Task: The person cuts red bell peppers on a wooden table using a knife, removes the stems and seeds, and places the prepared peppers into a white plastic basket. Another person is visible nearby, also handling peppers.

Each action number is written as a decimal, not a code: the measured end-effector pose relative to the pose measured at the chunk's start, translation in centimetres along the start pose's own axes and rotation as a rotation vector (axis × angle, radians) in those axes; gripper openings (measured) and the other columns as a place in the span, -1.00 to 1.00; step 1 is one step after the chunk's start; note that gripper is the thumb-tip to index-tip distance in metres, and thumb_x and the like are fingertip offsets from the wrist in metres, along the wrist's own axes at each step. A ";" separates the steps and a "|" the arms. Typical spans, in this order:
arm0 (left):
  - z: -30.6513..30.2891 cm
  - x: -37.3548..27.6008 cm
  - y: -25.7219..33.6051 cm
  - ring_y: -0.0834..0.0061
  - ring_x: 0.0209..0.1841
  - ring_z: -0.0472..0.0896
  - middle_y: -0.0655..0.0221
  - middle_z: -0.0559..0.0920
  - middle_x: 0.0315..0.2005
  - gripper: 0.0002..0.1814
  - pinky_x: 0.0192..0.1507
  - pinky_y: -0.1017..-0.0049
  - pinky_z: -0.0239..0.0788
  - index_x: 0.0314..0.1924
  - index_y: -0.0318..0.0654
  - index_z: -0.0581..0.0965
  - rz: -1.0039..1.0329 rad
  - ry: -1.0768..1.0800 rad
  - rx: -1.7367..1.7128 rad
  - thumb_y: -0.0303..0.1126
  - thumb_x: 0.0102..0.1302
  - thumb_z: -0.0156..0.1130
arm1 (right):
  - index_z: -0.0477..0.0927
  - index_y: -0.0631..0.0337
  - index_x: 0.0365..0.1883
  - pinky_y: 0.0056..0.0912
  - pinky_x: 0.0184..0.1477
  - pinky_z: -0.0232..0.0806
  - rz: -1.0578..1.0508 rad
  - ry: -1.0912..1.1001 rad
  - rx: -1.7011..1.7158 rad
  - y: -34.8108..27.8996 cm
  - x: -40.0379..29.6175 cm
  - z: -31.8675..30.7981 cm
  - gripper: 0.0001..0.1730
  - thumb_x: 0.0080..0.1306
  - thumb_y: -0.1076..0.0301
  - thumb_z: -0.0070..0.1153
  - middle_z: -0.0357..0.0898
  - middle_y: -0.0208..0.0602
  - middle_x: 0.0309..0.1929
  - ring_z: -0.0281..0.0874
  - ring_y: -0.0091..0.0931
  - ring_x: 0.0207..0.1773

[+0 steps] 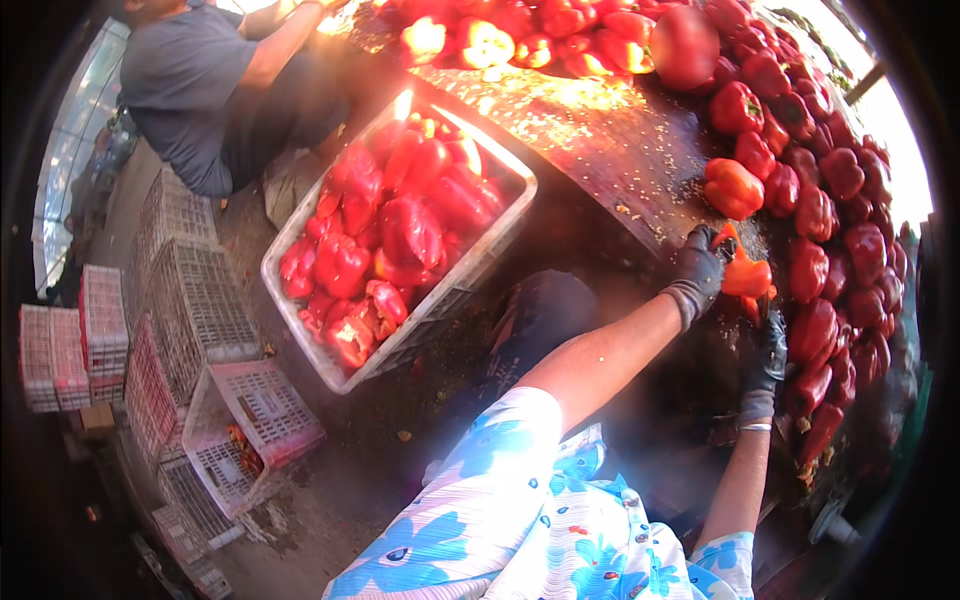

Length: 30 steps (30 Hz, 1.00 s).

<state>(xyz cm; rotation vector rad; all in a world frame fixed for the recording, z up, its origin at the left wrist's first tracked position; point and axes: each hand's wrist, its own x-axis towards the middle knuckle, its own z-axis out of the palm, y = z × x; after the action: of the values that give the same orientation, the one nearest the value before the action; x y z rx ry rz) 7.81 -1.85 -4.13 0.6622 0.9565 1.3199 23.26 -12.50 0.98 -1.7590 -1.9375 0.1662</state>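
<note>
My left hand (pixel 699 268), in a dark glove with a grey cuff, grips an orange-red bell pepper (pixel 746 276) over the table's near edge. The pepper looks cut or torn, with a strip curling up by my fingers. Just below it, my gloved right hand (pixel 766 356) reaches up to its lower side. A narrow dark thing seems to stick up from those fingers, but whether it is a blade is unclear. A whole orange-red bell pepper (pixel 733 189) rests on the tabletop beyond my left hand.
Red bell peppers (pixel 814 210) are heaped along the table's right and far sides. Seeds litter the brown tabletop (pixel 570 127). Left of my knee, a plastic crate (pixel 450 306) holds red peppers. A person (pixel 187 90) sits at upper left, near stacked crates (pixel 202 300) on the floor.
</note>
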 end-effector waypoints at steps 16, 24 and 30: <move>-41.0 -20.9 30.2 0.57 -0.19 0.62 0.43 0.67 -0.29 -0.83 -0.17 0.48 0.50 -0.17 -0.22 0.61 0.372 0.700 0.748 -0.29 0.36 0.30 | 0.50 0.21 0.17 -0.67 -0.40 0.17 0.384 -0.266 1.035 -19.0 3.4 -6.3 -0.59 0.37 0.36 0.16 0.50 -0.60 -0.38 0.35 -0.75 -0.41; -49.2 -27.0 20.9 -0.02 -0.09 0.58 0.15 0.67 -0.25 -0.79 0.08 0.10 0.38 -0.20 -0.17 0.64 0.111 0.598 1.852 -0.24 0.25 0.28 | 0.51 0.24 0.12 -0.48 -0.30 0.41 0.283 -0.624 1.133 -30.8 3.8 -1.4 -0.61 0.32 0.41 0.11 0.64 -0.33 -0.21 0.61 -0.49 -0.30; -51.5 -26.5 22.5 -0.04 0.20 0.50 -0.12 0.54 0.11 -0.32 0.25 0.16 0.30 0.23 -0.46 0.43 0.308 0.832 1.795 0.03 0.37 0.19 | 0.48 0.25 0.16 -0.54 -0.43 0.38 0.445 -0.734 0.997 -34.1 3.3 1.7 -0.56 0.33 0.33 0.17 0.64 -0.35 -0.28 0.58 -0.55 -0.44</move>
<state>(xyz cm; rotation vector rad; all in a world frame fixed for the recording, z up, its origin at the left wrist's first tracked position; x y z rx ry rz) -47.53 -30.03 -4.43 1.6407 2.8406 0.6025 -8.10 -14.10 14.78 -1.4204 -1.3365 1.7816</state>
